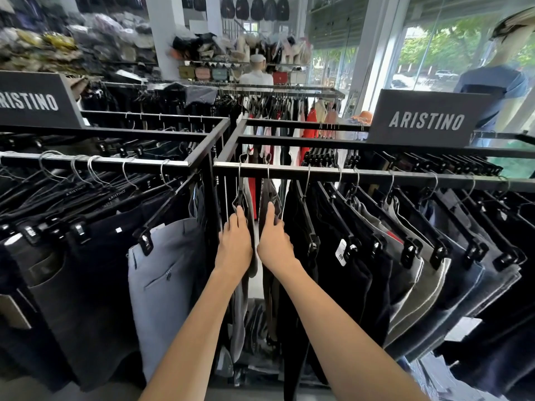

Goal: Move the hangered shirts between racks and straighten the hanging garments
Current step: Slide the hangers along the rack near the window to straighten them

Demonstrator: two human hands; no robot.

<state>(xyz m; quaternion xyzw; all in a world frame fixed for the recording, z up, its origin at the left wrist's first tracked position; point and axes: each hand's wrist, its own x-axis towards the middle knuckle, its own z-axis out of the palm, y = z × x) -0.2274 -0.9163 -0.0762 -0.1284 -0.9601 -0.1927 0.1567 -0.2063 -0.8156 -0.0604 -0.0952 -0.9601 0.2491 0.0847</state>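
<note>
Left hand (235,244) fingers curl on a grey garment (246,204), right hand (273,241) fingers grip the dark garment (267,195) at its 3 o'clock, both hanging from the rail (376,173).

Both arms out fwd; L hand (235,241) & R hand (273,241) side by side, fingers extended.

From my remote seat I see two bare forearms, the left hand (235,241) and right hand (274,240) without gloves, rings, watch or bracelets (no sleeve reaches into view), nails short and plain.
</note>
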